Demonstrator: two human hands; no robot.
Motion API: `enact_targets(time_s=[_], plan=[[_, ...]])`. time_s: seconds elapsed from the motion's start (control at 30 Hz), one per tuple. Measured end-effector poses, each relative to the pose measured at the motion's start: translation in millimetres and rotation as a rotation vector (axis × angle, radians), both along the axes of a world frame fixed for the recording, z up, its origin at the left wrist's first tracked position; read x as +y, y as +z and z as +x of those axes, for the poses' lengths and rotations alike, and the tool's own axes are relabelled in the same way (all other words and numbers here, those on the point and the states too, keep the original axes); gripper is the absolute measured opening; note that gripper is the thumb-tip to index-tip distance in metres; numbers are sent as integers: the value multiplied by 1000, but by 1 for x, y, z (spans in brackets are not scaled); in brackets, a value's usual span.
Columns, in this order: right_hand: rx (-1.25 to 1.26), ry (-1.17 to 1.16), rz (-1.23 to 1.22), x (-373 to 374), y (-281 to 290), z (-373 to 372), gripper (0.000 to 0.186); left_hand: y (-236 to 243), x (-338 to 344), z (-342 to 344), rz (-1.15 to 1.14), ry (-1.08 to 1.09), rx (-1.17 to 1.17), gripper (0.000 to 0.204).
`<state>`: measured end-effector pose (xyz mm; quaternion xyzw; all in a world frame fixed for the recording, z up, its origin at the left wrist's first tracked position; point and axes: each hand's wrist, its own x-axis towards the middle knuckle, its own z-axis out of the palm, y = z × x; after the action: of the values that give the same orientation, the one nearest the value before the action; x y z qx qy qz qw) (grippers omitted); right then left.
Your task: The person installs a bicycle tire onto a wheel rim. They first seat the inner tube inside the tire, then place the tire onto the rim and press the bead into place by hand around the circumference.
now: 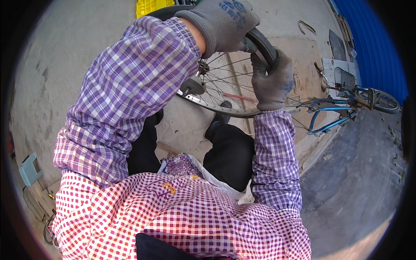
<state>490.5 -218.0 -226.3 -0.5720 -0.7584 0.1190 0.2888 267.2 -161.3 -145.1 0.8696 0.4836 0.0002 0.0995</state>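
Observation:
A bicycle wheel (225, 110) with spokes, a hub (203, 67) and a black tire (264, 45) is held in front of me, above my legs. My left hand (223, 28), in a grey glove, grips the tire at the top, its fingertips curled over the rubber. My right hand (273, 78), gloved alike, is closed round the tire just below and to the right, thumb on its inner side. A dark round part (193, 86) sits near the hub, and a red bar (240, 96) shows behind the spokes. My left sleeve hides part of the wheel.
A blue bicycle frame (320, 128) with a small wheel lies at the right, beside metal bits and boards (336, 45). A blue corrugated panel (364, 39) runs along the upper right. A yellow crate (149, 8) stands at the top. A pale blue stool (30, 171) is at the lower left.

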Motion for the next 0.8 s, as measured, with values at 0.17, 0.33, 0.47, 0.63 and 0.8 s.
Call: enact_targets(time_s=[0.17, 0.33, 0.47, 0.63, 0.8], plan=[[-17, 94, -76, -7, 6, -13, 46, -18, -13, 24, -54, 53, 139, 32], [544, 286, -910, 2, 57, -11, 70, -12, -45, -15, -22, 90, 63, 32], [450, 255, -1170, 20, 64, -8, 77, -7, -56, -26, 121, 86, -10, 31], [489, 119, -1120, 16, 58, -5, 77, -2, -51, -24, 135, -18, -116, 36], [470, 57, -910, 11, 70, -33, 71, 22, -44, -40, 152, 8, -68, 39]])
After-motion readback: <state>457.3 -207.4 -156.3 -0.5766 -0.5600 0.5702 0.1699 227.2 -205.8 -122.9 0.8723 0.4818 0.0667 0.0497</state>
